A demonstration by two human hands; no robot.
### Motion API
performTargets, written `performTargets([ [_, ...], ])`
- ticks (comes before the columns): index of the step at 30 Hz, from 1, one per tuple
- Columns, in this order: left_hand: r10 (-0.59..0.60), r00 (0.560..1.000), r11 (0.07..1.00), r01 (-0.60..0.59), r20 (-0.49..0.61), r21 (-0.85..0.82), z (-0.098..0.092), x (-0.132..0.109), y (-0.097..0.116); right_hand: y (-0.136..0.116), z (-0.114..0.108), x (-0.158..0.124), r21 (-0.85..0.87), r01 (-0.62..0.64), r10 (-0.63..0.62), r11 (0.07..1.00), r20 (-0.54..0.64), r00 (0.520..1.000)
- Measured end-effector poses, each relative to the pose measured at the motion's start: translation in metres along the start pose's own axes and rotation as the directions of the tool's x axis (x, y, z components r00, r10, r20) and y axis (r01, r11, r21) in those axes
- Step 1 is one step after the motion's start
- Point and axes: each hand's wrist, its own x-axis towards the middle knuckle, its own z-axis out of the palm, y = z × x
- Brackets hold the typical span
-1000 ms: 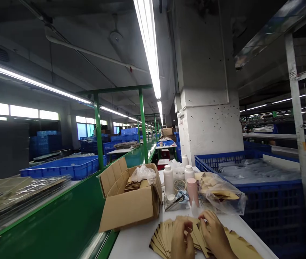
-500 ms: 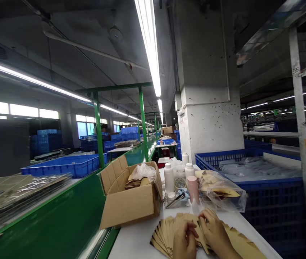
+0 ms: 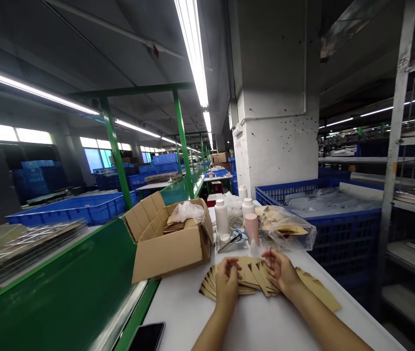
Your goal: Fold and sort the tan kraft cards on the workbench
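The person's two hands lie apart on a fan of brown paper sleeves (image 3: 251,275) spread flat on the white surface (image 3: 181,307). The left hand (image 3: 227,282) sits on the fan's left half, fingers curled down over the sheets' far edges; whether it pinches one or only presses, I cannot tell. The right hand (image 3: 279,269) rests on the right half, fingers loosely spread and fingertips on the paper.

To the right of the right hand, the fan's tail runs close to the surface's edge, with little bare room on that side. Nearer the person than the hands, the surface is bare and wide between the forearms. Further left of the left hand it is also bare, out to the edge against the green conveyor belt (image 3: 64,292), where a dark phone (image 3: 147,337) lies.

Beyond the hands it is crowded. An open cardboard box (image 3: 170,248) stands ahead and left of the left hand. White bottles (image 3: 221,217) and a pink bottle (image 3: 252,229) stand straight ahead, near the fan's far edge. A plastic bag (image 3: 286,226) of brown pieces lies ahead of the right hand, against a blue crate (image 3: 339,229).
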Motion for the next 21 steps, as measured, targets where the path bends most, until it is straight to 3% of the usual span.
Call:
performTargets([
  [2, -0.055, 0.998, 0.996, 0.056, 0.014, -0.066, 0.003, -0.001, 0.002, -0.009, 0.003, -0.005, 0.21, -0.172, 0.137, 0.963, 0.17, 0.976],
  [5, -0.177, 0.976, 0.955, 0.201, 0.126, -0.216, 0.011, -0.007, 0.005, -0.018, 0.007, -0.012, 0.315, -0.214, 0.122, 0.925, 0.287, 0.95],
  [8, -0.281, 0.93, 0.85, 0.356, 0.237, -0.389, 0.016, -0.012, 0.005, -0.02, 0.008, -0.015, 0.347, -0.177, 0.075, 0.921, 0.288, 0.955],
  [11, -0.306, 0.904, 0.757, 0.421, 0.297, -0.5, 0.015, -0.011, 0.003, -0.02, 0.006, -0.014, 0.365, -0.154, 0.051, 0.918, 0.277, 0.959],
  [21, -0.291, 0.884, 0.772, 0.442, 0.365, -0.457, 0.011, -0.007, -0.002, -0.02, 0.0, -0.011, 0.321, -0.083, -0.006, 0.943, 0.267, 0.964],
])
